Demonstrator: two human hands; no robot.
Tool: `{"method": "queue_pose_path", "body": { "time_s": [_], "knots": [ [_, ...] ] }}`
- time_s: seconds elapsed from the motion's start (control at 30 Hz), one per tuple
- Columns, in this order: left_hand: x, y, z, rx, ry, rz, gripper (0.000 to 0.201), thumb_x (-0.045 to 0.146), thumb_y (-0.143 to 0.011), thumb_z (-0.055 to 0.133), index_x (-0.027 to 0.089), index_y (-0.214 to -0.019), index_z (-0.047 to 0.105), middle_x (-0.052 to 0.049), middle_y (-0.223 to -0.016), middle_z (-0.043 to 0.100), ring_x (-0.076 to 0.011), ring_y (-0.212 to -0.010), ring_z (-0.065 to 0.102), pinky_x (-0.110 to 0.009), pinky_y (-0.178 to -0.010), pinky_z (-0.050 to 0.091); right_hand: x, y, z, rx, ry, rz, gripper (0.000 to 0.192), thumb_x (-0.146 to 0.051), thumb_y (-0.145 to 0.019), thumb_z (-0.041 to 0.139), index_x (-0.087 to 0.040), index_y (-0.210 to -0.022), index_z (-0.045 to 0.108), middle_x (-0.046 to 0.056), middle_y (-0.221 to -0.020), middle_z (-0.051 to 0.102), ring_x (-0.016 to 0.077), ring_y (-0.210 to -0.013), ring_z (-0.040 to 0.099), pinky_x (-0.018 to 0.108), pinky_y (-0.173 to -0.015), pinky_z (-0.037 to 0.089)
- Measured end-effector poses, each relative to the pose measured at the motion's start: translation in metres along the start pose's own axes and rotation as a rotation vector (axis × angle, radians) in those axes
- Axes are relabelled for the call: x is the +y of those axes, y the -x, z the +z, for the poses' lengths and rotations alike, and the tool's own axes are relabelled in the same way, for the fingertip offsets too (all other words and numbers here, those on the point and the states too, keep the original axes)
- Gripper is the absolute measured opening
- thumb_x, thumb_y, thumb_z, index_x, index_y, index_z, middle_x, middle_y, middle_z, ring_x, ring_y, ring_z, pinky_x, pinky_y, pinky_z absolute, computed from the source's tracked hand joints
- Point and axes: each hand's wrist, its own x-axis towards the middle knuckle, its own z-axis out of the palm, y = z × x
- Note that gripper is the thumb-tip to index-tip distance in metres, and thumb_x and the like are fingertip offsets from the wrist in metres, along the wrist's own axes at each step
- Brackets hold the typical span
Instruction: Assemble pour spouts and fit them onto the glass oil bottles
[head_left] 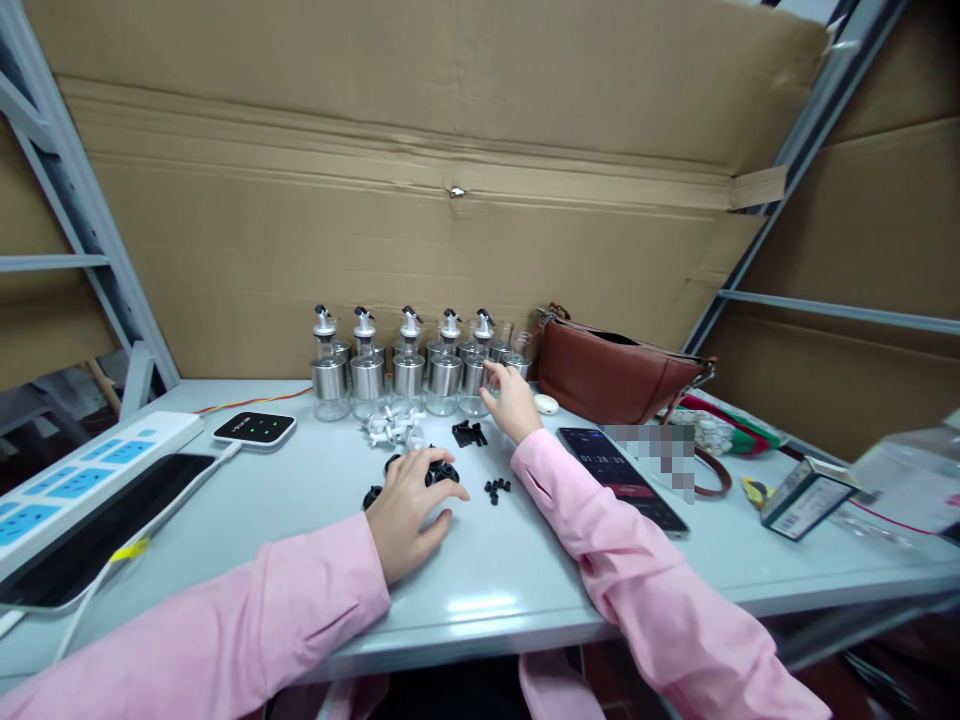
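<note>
My left hand (416, 512) is spread low over a pile of round black parts (442, 472), partly covering them. It seems to grip none of them. My right hand (514, 402) reaches to the right end of the front row of glass oil bottles, fingers apart, its fingertips overlapping the edge of a steel-sleeved bottle (472, 378). Whether they touch it I cannot tell. Black-and-white pour spouts (409, 322) top the front bottles. Between hands and bottles lie white spout parts (393, 428), thin black pieces (469, 433) and small black caps (496, 490).
At right are a brown handbag (619, 368), a phone (622, 480) showing a timer, and a small box (808, 498). A power strip (97, 470), a dark phone (112, 515) and a cabled device (255, 430) occupy the left. A cardboard wall (420, 240) stands behind.
</note>
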Motion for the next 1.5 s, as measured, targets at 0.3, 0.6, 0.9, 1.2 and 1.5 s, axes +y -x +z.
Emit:
{"method": "queue_pose_path", "body": {
  "time_s": [0.3, 0.6, 0.9, 1.2, 1.5],
  "knots": [
    [0.0, 0.0, 0.0, -0.012, 0.018, -0.008, 0.029, 0.009, -0.075, 0.047, 0.023, -0.097, 0.059, -0.008, -0.119, 0.043, -0.0269, -0.111, 0.042, -0.048, -0.092, 0.036, -0.002, 0.001, 0.0, -0.105, 0.078, 0.049, 0.057, -0.021, -0.076, 0.051, -0.014, -0.132, 0.044, 0.014, -0.105, 0.055, 0.0274, -0.098, 0.056, 0.039, -0.088, 0.044],
    [0.002, 0.0, -0.002, -0.012, 0.041, -0.009, 0.028, 0.008, -0.076, 0.046, 0.023, -0.097, 0.058, -0.009, -0.119, 0.043, -0.0269, -0.111, 0.042, -0.048, -0.092, 0.035, 0.005, -0.008, -0.016, 0.109, 0.068, 0.268, 0.051, -0.022, -0.074, 0.05, -0.01, -0.125, 0.049, 0.021, -0.134, 0.039, 0.0351, -0.122, 0.039, 0.048, -0.096, 0.036],
    [0.004, 0.0, -0.005, -0.019, 0.05, -0.014, 0.027, 0.009, -0.076, 0.047, 0.022, -0.096, 0.059, -0.008, -0.118, 0.045, -0.0262, -0.11, 0.043, -0.045, -0.091, 0.037, 0.011, -0.008, -0.014, -0.025, 0.08, 0.268, 0.052, -0.019, -0.078, 0.047, -0.005, -0.128, 0.043, 0.025, -0.139, 0.033, 0.0345, -0.127, 0.037, 0.047, -0.1, 0.032],
    [0.002, -0.001, -0.002, -0.05, 0.061, 0.025, 0.025, 0.01, -0.077, 0.046, 0.022, -0.094, 0.058, -0.007, -0.11, 0.05, -0.0247, -0.107, 0.045, -0.046, -0.091, 0.033, -0.033, 0.006, -0.02, -0.281, -0.179, -0.271, 0.014, -0.016, -0.08, 0.054, -0.016, -0.09, 0.064, 0.009, -0.096, 0.065, 0.0202, -0.093, 0.057, 0.034, -0.088, 0.043],
    [0.002, -0.002, -0.003, -0.068, 0.062, 0.031, 0.023, 0.011, -0.078, 0.046, 0.022, -0.093, 0.058, -0.006, -0.107, 0.052, -0.0234, -0.105, 0.047, -0.047, -0.093, 0.03, -0.063, 0.025, -0.001, -0.63, -0.357, -0.288, 0.025, -0.024, -0.09, 0.043, -0.013, -0.089, 0.066, 0.009, -0.101, 0.067, 0.017, -0.094, 0.059, 0.029, -0.083, 0.042]
  ]
}}
